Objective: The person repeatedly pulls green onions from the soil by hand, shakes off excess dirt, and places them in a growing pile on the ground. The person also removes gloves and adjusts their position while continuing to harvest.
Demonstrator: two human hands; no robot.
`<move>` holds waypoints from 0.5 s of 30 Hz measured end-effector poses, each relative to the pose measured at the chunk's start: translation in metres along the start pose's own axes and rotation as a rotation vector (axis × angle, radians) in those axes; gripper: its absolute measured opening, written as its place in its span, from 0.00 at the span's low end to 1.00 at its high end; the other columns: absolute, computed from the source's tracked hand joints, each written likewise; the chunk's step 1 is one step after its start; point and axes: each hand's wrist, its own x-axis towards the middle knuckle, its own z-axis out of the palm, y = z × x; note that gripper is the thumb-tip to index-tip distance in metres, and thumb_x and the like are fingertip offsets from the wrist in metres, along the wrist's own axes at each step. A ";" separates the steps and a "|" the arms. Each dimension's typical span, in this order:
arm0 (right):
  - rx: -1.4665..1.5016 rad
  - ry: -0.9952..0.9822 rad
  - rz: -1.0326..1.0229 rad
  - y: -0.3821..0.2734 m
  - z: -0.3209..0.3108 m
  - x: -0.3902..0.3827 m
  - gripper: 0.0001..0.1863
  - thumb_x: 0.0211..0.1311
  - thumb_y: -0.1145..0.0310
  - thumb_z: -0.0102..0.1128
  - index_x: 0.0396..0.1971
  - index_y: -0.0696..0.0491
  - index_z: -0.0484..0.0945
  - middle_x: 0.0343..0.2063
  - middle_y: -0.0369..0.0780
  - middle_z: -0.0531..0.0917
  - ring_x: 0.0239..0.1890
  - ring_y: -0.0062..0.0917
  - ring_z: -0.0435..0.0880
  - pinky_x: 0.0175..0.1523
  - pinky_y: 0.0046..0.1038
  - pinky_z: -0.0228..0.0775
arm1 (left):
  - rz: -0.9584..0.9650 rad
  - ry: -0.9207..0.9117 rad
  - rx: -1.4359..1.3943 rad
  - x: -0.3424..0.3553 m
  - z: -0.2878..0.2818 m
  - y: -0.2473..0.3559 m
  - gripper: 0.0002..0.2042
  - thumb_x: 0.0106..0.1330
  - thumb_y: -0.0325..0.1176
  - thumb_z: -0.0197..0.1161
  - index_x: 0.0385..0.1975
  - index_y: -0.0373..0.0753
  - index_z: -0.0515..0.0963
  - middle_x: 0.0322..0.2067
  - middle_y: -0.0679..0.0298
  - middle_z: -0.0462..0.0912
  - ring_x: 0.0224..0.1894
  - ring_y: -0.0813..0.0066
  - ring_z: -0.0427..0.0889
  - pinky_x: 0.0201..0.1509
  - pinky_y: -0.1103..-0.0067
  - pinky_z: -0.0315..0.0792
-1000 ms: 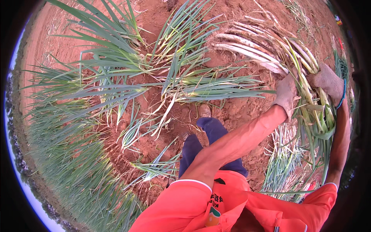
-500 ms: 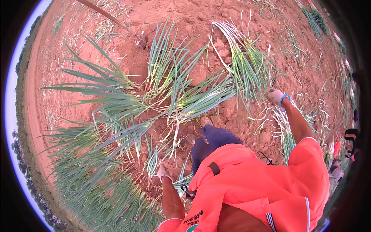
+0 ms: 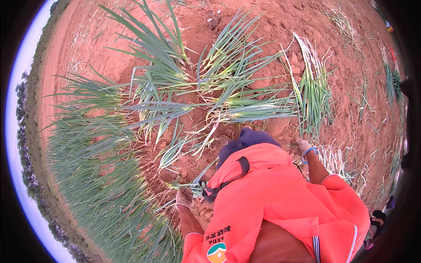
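Note:
My left hand point(image 3: 183, 199), in a pale glove, is low over the soil beside a few spring onions point(image 3: 193, 187). Its fingers are partly hidden; whether they grip a stalk is unclear. My right hand point(image 3: 302, 145), with a blue band at the wrist, hangs loosely with fingers extended and nothing visible in it. Just beyond it lies a pile of spring onions point(image 3: 316, 98) with white stems and green leaves. Another small clump of spring onions point(image 3: 172, 152) lies ahead of my left hand.
Standing spring onions point(image 3: 105, 175) fill the left side in dense rows. Pulled bunches point(image 3: 237, 74) lie fanned out ahead on reddish soil point(image 3: 267, 26). More pale-stemmed onions point(image 3: 331, 160) lie right of my right hand. A wooden handle end point(image 3: 208, 5) shows at the top edge.
My view has shifted, so the laid bunches sit higher and further right. My right hand has come back closer to my body. My left hand is now near a different small clump.

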 end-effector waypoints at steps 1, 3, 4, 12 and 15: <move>0.235 -0.077 -0.031 -0.049 0.041 -0.013 0.42 0.72 0.31 0.51 0.72 0.48 0.70 0.62 0.46 0.79 0.59 0.39 0.82 0.61 0.43 0.74 | 0.028 -0.030 0.104 0.013 0.012 -0.008 0.19 0.74 0.54 0.59 0.49 0.46 0.81 0.43 0.63 0.87 0.41 0.67 0.84 0.45 0.74 0.77; 0.113 0.054 -0.136 -0.108 -0.004 -0.016 0.60 0.65 0.17 0.36 0.76 0.58 0.61 0.72 0.49 0.68 0.72 0.44 0.68 0.75 0.50 0.56 | 0.130 -0.198 0.270 0.035 0.137 -0.040 0.30 0.72 0.63 0.60 0.56 0.40 0.81 0.46 0.64 0.86 0.42 0.69 0.82 0.48 0.77 0.73; 0.097 0.014 -0.114 -0.132 -0.040 -0.012 0.64 0.63 0.15 0.33 0.76 0.63 0.58 0.72 0.50 0.67 0.70 0.41 0.69 0.73 0.48 0.57 | 0.231 -0.265 0.471 0.038 0.182 -0.047 0.29 0.72 0.62 0.62 0.53 0.39 0.83 0.41 0.65 0.86 0.39 0.72 0.80 0.46 0.77 0.73; 0.017 0.003 -0.237 -0.128 0.140 0.051 0.27 0.81 0.50 0.46 0.59 0.60 0.77 0.50 0.43 0.85 0.39 0.29 0.84 0.45 0.36 0.78 | 0.048 -0.501 -0.572 0.221 -0.032 -0.055 0.07 0.77 0.28 0.54 0.39 0.40 0.80 0.29 0.65 0.80 0.33 0.71 0.81 0.38 0.78 0.74; -0.033 0.046 -0.103 -0.112 0.062 0.016 0.19 0.74 0.64 0.58 0.58 0.56 0.78 0.47 0.41 0.86 0.35 0.27 0.87 0.40 0.33 0.81 | -0.083 -0.116 -0.130 0.209 0.002 -0.161 0.06 0.69 0.23 0.59 0.38 0.43 0.80 0.27 0.66 0.80 0.28 0.67 0.80 0.28 0.70 0.74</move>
